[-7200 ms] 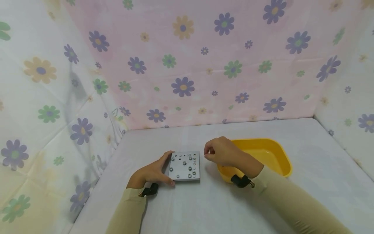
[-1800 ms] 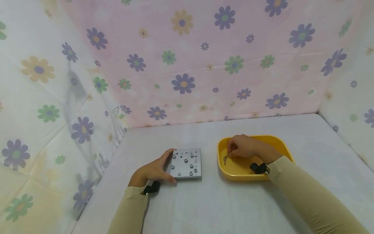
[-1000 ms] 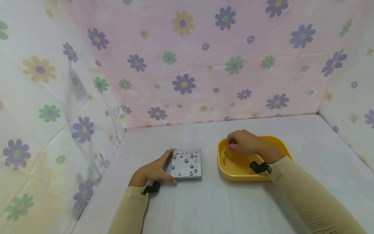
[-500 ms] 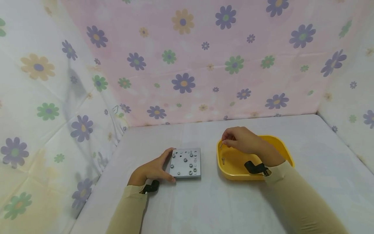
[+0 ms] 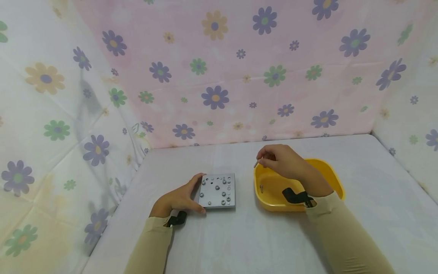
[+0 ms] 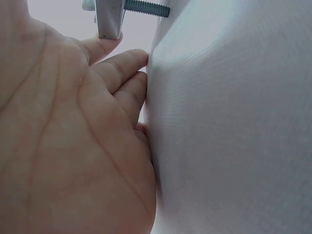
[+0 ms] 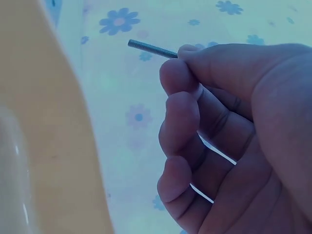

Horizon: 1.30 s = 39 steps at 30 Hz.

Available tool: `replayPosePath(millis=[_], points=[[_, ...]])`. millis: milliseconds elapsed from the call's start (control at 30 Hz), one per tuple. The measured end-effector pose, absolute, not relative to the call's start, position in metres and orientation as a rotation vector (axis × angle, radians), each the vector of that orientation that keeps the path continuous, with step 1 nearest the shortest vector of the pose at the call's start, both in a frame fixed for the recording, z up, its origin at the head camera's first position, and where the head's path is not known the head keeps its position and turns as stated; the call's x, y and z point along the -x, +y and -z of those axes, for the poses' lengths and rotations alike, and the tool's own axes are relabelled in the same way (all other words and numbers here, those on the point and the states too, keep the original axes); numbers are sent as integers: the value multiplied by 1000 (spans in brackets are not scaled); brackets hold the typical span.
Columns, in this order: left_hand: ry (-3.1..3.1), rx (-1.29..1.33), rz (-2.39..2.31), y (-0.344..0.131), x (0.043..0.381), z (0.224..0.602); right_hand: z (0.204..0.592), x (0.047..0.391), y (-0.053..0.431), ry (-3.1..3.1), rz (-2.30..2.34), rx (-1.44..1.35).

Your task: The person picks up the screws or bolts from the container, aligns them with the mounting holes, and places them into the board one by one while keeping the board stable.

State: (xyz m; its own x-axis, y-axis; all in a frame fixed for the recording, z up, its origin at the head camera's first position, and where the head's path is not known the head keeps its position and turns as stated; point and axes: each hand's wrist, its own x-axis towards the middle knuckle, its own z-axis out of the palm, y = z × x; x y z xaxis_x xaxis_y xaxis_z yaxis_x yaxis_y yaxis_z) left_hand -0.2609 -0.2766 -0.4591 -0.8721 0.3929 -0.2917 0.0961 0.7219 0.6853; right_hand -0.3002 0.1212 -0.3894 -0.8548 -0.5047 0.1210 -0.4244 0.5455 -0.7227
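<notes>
My left hand grips a square grey metal plate by its left side, thumb at the near corner and index finger at the far one. Several socket-head screws stand in the plate, among bare holes and small markings. In the left wrist view a threaded shank sticks out of the plate's underside toward the table. Thumb and index finger of my right hand pinch a thin screw, its threaded end pointing out and its head hidden. This hand hovers over the left rim of the yellow tray.
One more screw lies in the left part of the tray. The white-covered table reaches back to a flowered cloth wall, with similar cloth at both sides. A strip of table separates plate and tray.
My right hand, near the plate 7.2 s ago, later reached into the tray, took a screw and has risen with it leftward to the rim. The left hand keeps its hold on the plate.
</notes>
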Motion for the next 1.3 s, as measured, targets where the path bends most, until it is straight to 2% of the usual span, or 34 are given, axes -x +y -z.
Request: replayPosePath(millis=[733,1300], points=[[2507,-393,-959,-278,262,462,371,297,104,2698,1333,855],[2510,-373,-950,-279,262,461,369,296,68,2711,1467,901]])
